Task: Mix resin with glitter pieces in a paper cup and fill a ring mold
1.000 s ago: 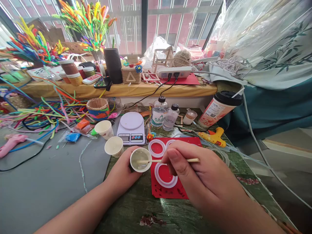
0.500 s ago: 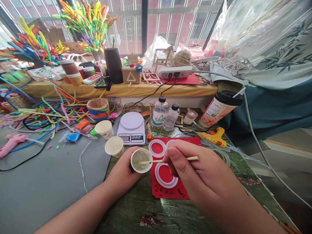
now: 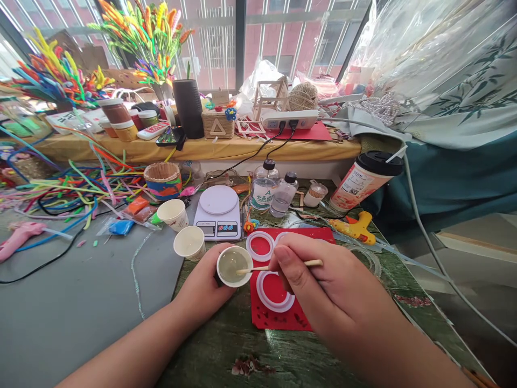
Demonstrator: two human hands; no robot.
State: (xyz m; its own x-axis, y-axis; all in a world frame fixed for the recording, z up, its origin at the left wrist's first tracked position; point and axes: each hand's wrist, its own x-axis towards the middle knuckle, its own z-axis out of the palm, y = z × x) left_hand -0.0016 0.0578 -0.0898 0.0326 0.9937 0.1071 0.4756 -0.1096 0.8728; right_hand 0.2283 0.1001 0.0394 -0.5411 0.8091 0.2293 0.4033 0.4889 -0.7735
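My left hand (image 3: 208, 285) is wrapped round a paper cup (image 3: 221, 281) that holds a clear, slightly cloudy liquid. Between the thumb and fingers of my right hand (image 3: 319, 280) is a thin wooden stick (image 3: 262, 268), its far tip dipping into the liquid. Under and beside my right hand lie round white ring-shaped molds (image 3: 260, 289) on a red sheet (image 3: 262, 321); some of them are partly hidden by the hand. Two more paper cups (image 3: 189, 243) stand just left of the held cup, close to a white digital scale (image 3: 218, 215).
Behind the molds stand two clear bottles with black caps (image 3: 263, 191) and a small lidded cup (image 3: 315, 194). A yellow glue gun (image 3: 359, 227) and a tall drink cup (image 3: 361, 180) are at right. Pipe cleaners (image 3: 72, 186) and a pink glue gun (image 3: 22, 240) lie at left.
The stick's tip has shifted right, toward the near-right wall of the cup, and my right hand has moved slightly with it. My left hand and the cup stay in place.
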